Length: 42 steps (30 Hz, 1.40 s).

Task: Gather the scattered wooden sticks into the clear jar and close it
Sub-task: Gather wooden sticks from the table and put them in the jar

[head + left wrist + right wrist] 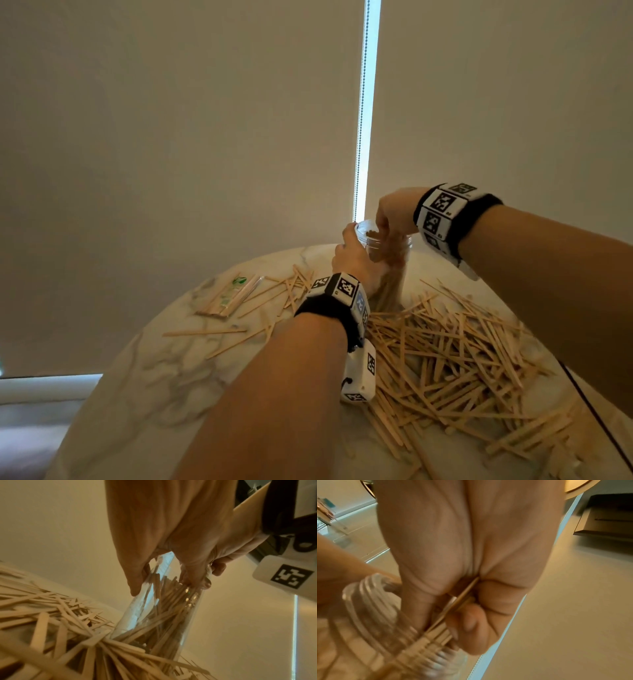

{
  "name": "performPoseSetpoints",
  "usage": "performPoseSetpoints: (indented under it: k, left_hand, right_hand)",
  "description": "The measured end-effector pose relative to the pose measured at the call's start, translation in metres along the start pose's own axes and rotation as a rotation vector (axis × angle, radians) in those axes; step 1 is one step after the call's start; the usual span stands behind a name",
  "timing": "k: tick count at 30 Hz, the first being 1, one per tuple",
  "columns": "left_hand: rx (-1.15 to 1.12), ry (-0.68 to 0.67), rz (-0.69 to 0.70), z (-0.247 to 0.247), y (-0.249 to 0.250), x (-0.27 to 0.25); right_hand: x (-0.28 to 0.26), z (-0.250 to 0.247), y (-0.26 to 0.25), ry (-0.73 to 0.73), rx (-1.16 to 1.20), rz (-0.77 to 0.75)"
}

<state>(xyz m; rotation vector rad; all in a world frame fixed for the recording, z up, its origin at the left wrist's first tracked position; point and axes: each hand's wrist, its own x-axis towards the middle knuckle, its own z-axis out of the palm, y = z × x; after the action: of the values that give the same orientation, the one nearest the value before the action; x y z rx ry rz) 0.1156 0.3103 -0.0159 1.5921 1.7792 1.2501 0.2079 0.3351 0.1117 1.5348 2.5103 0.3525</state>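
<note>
A clear jar (387, 260) with a threaded mouth (388, 615) stands at the far side of the round marble table (144, 383), tilted, with many wooden sticks inside (164, 609). My left hand (352, 260) grips the jar's upper wall from the left. My right hand (390, 219) is above the mouth, its fingers reaching in and pinching a few sticks (453, 607). A big heap of loose wooden sticks (455, 370) covers the table's right half. No lid is in view.
A small plastic-wrapped bundle of sticks (229, 294) lies at the table's far left, with a few scattered sticks (205, 331) near it. A roller blind (205, 137) hangs right behind the table. A dark cable (592, 404) runs along the right edge.
</note>
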Motion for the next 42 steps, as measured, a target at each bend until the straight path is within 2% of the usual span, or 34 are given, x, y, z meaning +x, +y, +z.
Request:
performPoseSetpoints:
  k: [2, 6, 11, 16, 22, 25, 27, 28, 30, 34, 38, 40, 42]
  left_hand:
    - [0.003, 0.003, -0.007, 0.001, 0.0, 0.001]
    - [0.016, 0.009, -0.023, 0.002, 0.0, 0.002]
    - [-0.002, -0.006, -0.025, 0.001, -0.001, 0.004]
    - [-0.001, -0.018, -0.025, 0.002, -0.005, 0.006]
    - [0.018, -0.012, -0.015, 0.004, -0.011, 0.009]
    - [0.02, -0.017, -0.018, 0.003, -0.013, 0.009]
    - [0.03, -0.011, -0.014, 0.003, -0.013, 0.01]
    - [0.035, -0.015, -0.014, 0.002, -0.012, 0.01]
    - [0.037, -0.034, -0.016, 0.002, -0.01, 0.01]
    - [-0.022, -0.047, -0.017, -0.003, -0.004, 0.001]
    - [0.025, -0.146, -0.086, -0.024, 0.012, -0.027]
    - [0.185, -0.193, -0.125, -0.037, 0.014, -0.049]
    - [0.341, -0.232, -0.118, -0.05, 0.012, -0.076]
  right_hand:
    - [0.0, 0.0, -0.003, 0.026, 0.025, -0.014]
    - [-0.001, -0.004, -0.005, -0.013, 0.117, -0.023]
    - [0.015, 0.002, -0.007, -0.031, 0.042, 0.032]
    - [0.024, -0.007, -0.011, -0.116, 0.117, 0.005]
    - [0.023, 0.009, -0.008, -0.125, 0.018, 0.008]
    - [0.017, -0.004, -0.004, -0.122, 0.164, -0.033]
    - [0.014, -0.004, -0.003, -0.127, 0.137, -0.051]
    - [0.015, 0.0, -0.004, -0.116, 0.112, -0.032]
    - [0.011, 0.005, -0.002, -0.052, 0.207, -0.012]
    - [-0.021, -0.003, 0.01, 0.159, 0.538, 0.002]
    - [-0.069, 0.004, 0.024, 0.303, 0.639, 0.058]
    - [-0.097, 0.016, 0.031, 0.26, 0.67, 0.096]
    - [-0.124, 0.037, 0.034, 0.1, 0.628, 0.142]
